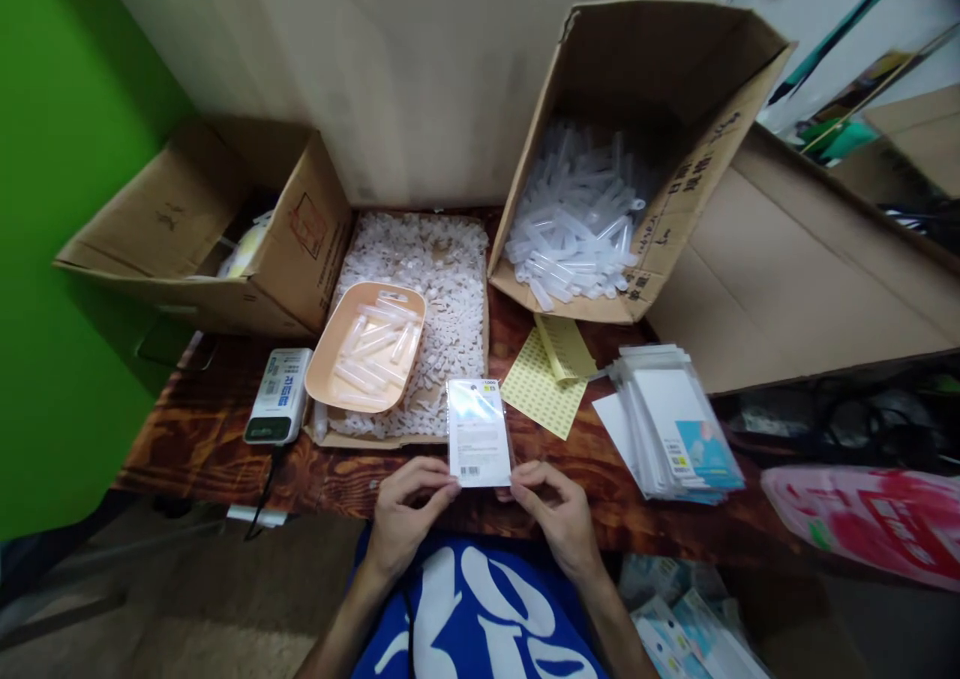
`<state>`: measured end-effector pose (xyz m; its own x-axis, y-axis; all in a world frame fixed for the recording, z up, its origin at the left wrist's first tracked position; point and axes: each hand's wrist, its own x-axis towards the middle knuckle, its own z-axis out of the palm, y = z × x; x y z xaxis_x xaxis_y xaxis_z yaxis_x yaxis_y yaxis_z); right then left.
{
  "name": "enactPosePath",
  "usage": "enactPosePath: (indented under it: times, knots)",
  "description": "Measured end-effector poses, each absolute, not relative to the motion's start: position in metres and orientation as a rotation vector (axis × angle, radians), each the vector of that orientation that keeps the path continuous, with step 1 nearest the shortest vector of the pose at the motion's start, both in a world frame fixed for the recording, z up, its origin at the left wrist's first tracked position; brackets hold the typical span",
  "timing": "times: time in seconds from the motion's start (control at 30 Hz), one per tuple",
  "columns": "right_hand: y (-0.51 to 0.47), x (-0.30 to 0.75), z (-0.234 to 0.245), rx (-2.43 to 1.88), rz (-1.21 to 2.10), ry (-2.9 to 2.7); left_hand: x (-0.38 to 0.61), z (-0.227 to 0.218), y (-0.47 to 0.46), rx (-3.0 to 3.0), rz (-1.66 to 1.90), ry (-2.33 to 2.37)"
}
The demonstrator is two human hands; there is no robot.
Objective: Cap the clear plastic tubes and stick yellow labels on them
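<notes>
Pinches the packet at the front of the tabletop, with the fingers of the left hand clamped on its lower left corner and those of the right hand on its lower right. Overlaps, with the packet's upper part, the front right corner of the tray of white pieces, which carries the basin of clear tubes, just right of the device. Includes to the right the sticker sheet near the packet, the stack farther over, and a tilted carton of more tubes behind.
</notes>
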<state>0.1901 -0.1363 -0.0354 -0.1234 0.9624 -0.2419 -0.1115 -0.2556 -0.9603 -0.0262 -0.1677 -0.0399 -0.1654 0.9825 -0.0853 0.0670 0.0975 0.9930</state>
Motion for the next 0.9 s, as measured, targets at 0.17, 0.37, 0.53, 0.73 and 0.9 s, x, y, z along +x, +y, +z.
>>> enactPosePath:
  times: [0.17, 0.37, 0.53, 0.73, 0.9]
  knots:
    - [-0.133, 0.183, -0.037, -1.298, 1.481, -1.118, -0.024, -0.039, -0.165, 0.960, 1.201, 1.491]
    - [-0.135, 0.175, -0.039, -1.371, 1.438, -1.109, -0.017, -0.037, -0.169, 0.729, 1.134, 1.496]
    - [-0.134, 0.174, -0.036, -1.409, 1.431, -1.119, -0.011, -0.038, -0.172, 0.624, 1.100, 1.505]
    - [-0.133, 0.171, -0.035, -1.459, 1.406, -1.131, -0.009, -0.040, -0.170, 0.617, 1.074, 1.526]
    - [-0.135, 0.168, -0.038, -1.519, 1.345, -1.141, -0.003, -0.042, -0.167, 0.696, 1.076, 1.605]
